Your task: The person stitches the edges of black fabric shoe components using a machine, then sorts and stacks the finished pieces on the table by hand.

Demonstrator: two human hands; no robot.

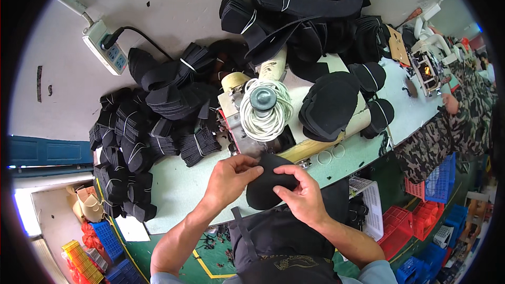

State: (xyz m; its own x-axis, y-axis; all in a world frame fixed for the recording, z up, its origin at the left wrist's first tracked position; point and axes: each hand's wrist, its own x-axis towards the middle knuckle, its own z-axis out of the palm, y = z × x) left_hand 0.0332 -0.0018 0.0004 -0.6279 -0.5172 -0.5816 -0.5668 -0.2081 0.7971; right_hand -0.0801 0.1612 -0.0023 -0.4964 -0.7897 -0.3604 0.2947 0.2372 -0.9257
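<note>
My left hand (pixel 230 179) pinches the upper left edge of a rounded black fabric piece (pixel 263 189) between thumb and fingers. On the other side, my right hand (pixel 304 195) grips its right edge, the thumb and forefinger lying on its face. The piece is held tilted over the table's front edge, just before a machine (pixel 239 142). Many white elastic bands (pixel 281 113) hang round the dark green knob (pixel 263 98) on top of that machine. A loose stack of similar black pieces (pixel 329 106) rests on the machine's right side.
Banded bundles of black pieces (pixel 134 121) crowd the pale table (pixel 181 192) at left. More bundles (pixel 310 0) are piled behind the machine. A power strip (pixel 105 47) hangs on the wall. At far right, a person in camouflage (pixel 473 110) works by another machine (pixel 428 71). Plastic crates (pixel 397 226) stand below.
</note>
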